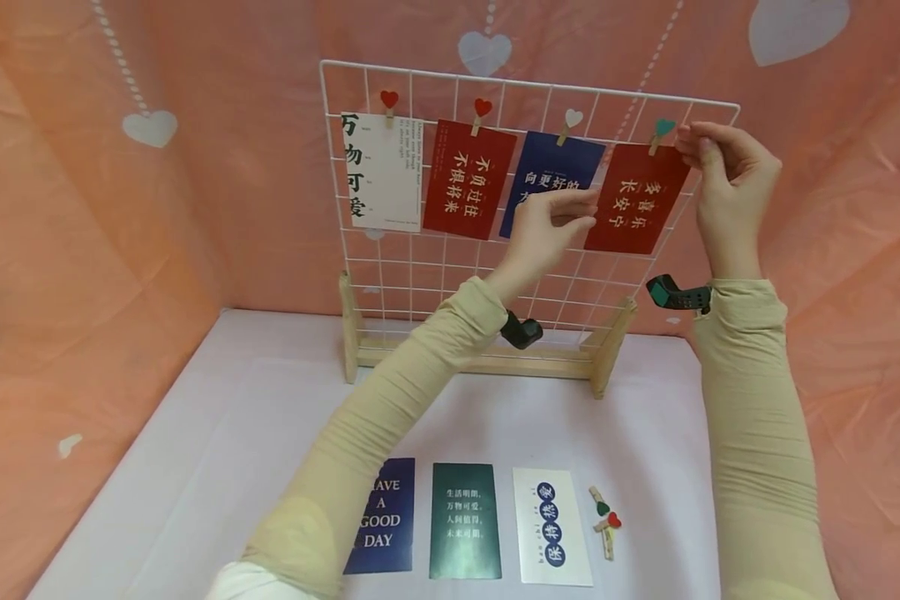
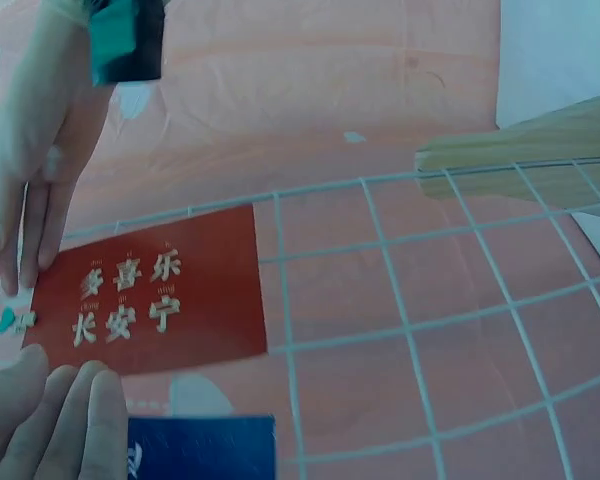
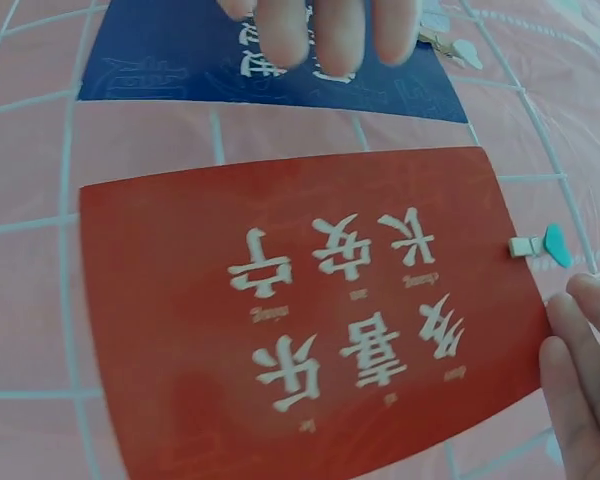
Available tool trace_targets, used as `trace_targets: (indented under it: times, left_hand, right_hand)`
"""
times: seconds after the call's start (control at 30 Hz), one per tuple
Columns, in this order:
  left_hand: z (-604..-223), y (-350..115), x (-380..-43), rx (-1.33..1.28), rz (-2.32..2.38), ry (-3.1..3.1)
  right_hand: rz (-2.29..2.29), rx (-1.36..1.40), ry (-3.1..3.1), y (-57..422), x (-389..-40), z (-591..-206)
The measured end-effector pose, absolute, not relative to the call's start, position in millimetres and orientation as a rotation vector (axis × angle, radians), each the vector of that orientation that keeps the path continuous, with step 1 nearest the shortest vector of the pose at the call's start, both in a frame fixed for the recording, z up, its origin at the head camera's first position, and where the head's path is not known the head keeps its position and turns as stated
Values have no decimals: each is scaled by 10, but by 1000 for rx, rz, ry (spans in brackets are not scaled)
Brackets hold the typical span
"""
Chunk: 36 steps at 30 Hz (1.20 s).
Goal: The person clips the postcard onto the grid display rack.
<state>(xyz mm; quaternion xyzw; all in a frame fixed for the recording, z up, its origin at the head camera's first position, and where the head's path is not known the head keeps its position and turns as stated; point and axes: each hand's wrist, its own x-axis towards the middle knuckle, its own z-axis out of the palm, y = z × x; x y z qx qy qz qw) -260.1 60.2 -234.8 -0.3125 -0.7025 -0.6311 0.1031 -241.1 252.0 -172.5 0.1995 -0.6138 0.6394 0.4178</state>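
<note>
A red card [image 1: 636, 200] with white characters hangs on a white wire grid [image 1: 435, 260], under a wooden clip with a teal heart [image 1: 663, 127]. My right hand [image 1: 738, 171] pinches the card's upper right corner beside that clip. Just left of the same card is my left hand [image 1: 551, 229], its thumb and fingers apart and holding nothing. In the right wrist view the left fingers [image 3: 330, 35] lie in front of the blue card [image 3: 280, 85], apart from the red one. The left wrist view shows the red card [image 2: 150, 290] between both hands.
Another red card [image 1: 470, 179] and a white card [image 1: 382, 171] hang farther left. On the table lie a dark blue card [image 1: 382, 517], a green card [image 1: 465, 521], a white card [image 1: 553, 525] and heart clips [image 1: 606, 525]. Wooden feet [image 1: 613, 346] support the grid.
</note>
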Motion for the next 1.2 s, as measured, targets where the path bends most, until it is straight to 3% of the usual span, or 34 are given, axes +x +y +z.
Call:
trace_targets:
  times: [0.5,0.73,1.2]
  left_hand:
    - [-2716,62,-2626,-912,-2011,-2188]
    - [-2935,-353,-2609,-980,-2071,-2267]
    - [-3312,-967,-2508,-875,-2200,-2385]
  right_hand:
    - [1651,478,-1574,2653,-2330,-2022]
    - [1709,481,-1610,2787,-2296,-2239]
    - [1783,436,-1772,2910,-2066,-2776]
